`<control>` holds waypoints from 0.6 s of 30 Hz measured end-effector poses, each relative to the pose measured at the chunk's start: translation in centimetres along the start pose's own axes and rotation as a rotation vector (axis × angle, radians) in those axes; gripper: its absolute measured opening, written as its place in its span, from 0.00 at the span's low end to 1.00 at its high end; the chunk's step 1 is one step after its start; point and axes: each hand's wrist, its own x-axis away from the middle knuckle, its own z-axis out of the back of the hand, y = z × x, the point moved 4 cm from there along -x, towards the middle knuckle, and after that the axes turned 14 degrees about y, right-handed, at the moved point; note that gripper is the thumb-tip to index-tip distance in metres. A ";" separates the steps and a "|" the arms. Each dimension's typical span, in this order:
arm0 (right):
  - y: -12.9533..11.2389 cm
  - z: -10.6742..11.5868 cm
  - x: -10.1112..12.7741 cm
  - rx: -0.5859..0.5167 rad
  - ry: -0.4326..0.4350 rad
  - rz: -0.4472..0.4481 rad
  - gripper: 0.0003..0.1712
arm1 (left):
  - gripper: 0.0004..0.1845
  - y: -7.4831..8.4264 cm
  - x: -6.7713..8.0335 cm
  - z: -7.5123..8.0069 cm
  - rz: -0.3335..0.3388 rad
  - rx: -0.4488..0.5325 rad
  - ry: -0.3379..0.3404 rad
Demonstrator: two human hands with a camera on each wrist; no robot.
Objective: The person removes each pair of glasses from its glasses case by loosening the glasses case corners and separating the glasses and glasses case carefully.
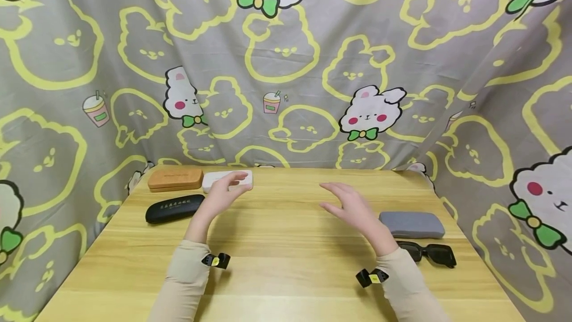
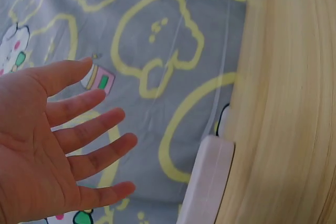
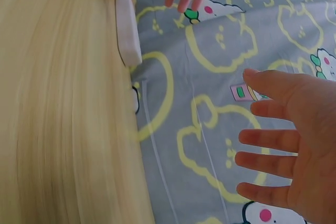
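My left hand (image 1: 222, 198) hovers above the table at centre left, fingers spread and holding nothing. Behind it, partly hidden, lies a white glasses case (image 1: 214, 179); the left wrist view shows that case (image 2: 209, 182) beyond the spread fingers (image 2: 102, 158). A black glasses case (image 1: 174, 208) with lettering lies to the left of this hand, and a brown glasses case (image 1: 175, 179) behind that. My right hand (image 1: 353, 207), also empty with its fingers extended, is raised over the table. A grey glasses case (image 1: 412, 225) is nearest to it, with black sunglasses (image 1: 431, 253) in front, partly covered by the sleeve.
The wooden table (image 1: 286, 242) reaches back to a patterned grey curtain (image 1: 295, 78) that hangs behind it and along both sides. Each wrist wears a small black camera, one on the left (image 1: 216, 261) and one on the right (image 1: 372, 277).
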 end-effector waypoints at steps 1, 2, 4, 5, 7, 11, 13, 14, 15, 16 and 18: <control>-0.2 -0.2 -0.2 -0.007 -0.001 -0.001 0.31 | 0.30 -0.2 0.0 0.2 0.014 0.001 0.003; -0.4 -0.5 -0.3 -0.014 -0.001 0.000 0.31 | 0.31 -0.5 0.0 0.4 0.016 -0.002 0.004; -0.8 -0.9 -0.7 -0.027 -0.006 -0.001 0.32 | 0.32 -1.1 0.0 0.7 0.031 -0.007 0.007; -1.0 -1.2 -0.8 -0.037 -0.008 -0.001 0.32 | 0.32 -1.3 0.0 0.9 0.039 -0.007 0.010; -1.4 -1.7 -1.1 -0.048 -0.014 0.003 0.32 | 0.30 -1.8 0.0 1.3 0.043 -0.008 0.013; -2.1 -2.7 -1.6 -0.068 -0.020 0.021 0.32 | 0.28 -2.8 -0.1 2.2 0.058 -0.001 0.024; -2.4 -3.3 -1.8 -0.073 -0.024 0.028 0.32 | 0.28 -3.2 -0.1 2.6 0.066 -0.001 0.029; -2.5 -3.5 -1.9 -0.073 -0.024 0.034 0.32 | 0.28 -3.5 -0.1 2.9 0.078 0.002 0.035; -2.7 -3.7 -2.0 -0.073 -0.025 0.040 0.32 | 0.29 -3.7 0.0 3.1 0.085 0.003 0.040; -2.8 -4.0 -2.1 -0.075 -0.025 0.045 0.32 | 0.30 -3.9 0.0 3.4 0.094 0.004 0.046; -3.0 -4.4 -2.3 -0.076 -0.030 0.046 0.32 | 0.31 -4.2 0.0 3.7 0.099 0.002 0.054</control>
